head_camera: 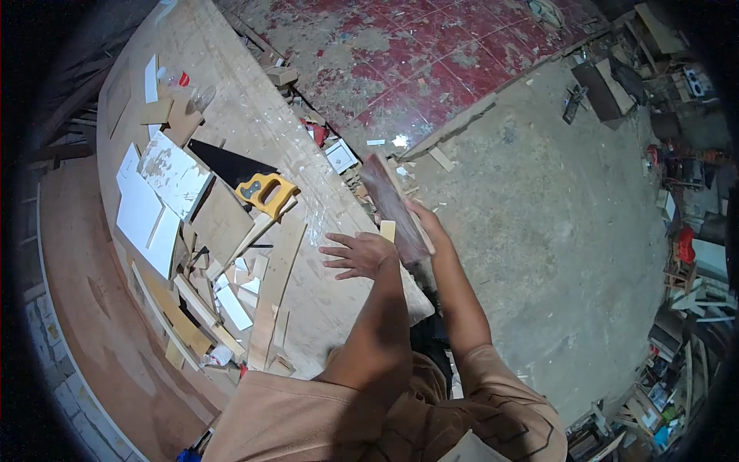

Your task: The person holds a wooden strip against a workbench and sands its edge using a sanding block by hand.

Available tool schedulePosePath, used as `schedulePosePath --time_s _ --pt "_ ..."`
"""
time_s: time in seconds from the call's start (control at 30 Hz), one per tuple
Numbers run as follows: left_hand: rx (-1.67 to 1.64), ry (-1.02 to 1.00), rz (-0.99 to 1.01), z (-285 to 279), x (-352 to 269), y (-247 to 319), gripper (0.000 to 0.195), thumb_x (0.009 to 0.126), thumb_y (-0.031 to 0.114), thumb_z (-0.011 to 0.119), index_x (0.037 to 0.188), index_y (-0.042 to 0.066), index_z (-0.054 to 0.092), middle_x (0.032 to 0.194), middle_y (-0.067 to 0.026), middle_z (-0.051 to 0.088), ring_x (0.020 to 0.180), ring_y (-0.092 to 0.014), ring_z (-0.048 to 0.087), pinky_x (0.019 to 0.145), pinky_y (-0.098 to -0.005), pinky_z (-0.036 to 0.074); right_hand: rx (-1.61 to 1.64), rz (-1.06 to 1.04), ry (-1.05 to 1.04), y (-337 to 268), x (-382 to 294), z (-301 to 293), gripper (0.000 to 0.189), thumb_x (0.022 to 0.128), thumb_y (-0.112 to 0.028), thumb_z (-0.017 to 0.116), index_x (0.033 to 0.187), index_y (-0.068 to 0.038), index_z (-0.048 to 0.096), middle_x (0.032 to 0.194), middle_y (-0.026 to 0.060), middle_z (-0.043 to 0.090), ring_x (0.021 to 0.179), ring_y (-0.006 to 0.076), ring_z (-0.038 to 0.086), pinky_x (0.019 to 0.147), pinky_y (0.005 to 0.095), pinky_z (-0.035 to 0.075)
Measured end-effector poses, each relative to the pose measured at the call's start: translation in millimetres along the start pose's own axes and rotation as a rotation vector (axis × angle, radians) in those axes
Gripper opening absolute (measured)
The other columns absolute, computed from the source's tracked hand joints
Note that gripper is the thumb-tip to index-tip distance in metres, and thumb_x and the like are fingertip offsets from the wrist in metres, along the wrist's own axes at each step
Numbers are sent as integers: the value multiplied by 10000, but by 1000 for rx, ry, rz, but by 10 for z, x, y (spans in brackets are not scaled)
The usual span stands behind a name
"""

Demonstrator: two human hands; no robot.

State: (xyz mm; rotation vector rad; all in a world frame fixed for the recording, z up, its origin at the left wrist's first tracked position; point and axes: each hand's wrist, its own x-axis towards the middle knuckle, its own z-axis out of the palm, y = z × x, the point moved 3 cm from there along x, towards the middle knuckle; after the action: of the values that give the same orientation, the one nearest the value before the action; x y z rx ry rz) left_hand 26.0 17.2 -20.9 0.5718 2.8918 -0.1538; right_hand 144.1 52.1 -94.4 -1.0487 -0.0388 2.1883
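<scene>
My right hand grips the right side of a wooden piece with a dark brown face, held tilted at the edge of the wooden workbench. Over the bench, just left of that piece, my left hand is spread with its palm down; nothing shows in its fingers. A small pale yellow block shows between the left hand and the brown piece. Whether the left hand touches it, I cannot tell. Farther left on the bench lies a handsaw with a yellow handle and black blade.
White-faced boards, a long wooden strip and several offcuts lie on the bench. A clear plastic bottle is near its far end. Scrap wood is piled at the right edge of the concrete floor.
</scene>
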Motion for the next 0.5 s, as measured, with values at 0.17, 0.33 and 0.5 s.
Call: schedulePosePath --time_s 0.17,0.33,0.5 --pt "27 -4 -35 -70 39 -41 678 987 333 447 1559 158 129 1615 -194 94 1471 -445 115 1130 -657 179 -273 42 -74 -131 -389 -129 483 946 -312 598 1301 14 565 1148 149 663 958 193 663 852 328 530" --pt "16 -3 -7 -43 -69 71 669 992 335 424 1560 156 119 1615 -195 95 1469 -448 118 1127 -661 183 -607 -327 182 -288 101 490 576 968 -322 583 1423 7 452 1288 134 612 1145 145 557 1031 283 379" --pt "34 5 -14 -50 -63 56 664 992 342 411 1561 162 117 1618 -188 93 1468 -451 120 1126 -662 184 -631 -406 126 -163 16 282 540 980 -324 567 1417 -20 475 1354 119 570 1202 146 516 1058 292 350"
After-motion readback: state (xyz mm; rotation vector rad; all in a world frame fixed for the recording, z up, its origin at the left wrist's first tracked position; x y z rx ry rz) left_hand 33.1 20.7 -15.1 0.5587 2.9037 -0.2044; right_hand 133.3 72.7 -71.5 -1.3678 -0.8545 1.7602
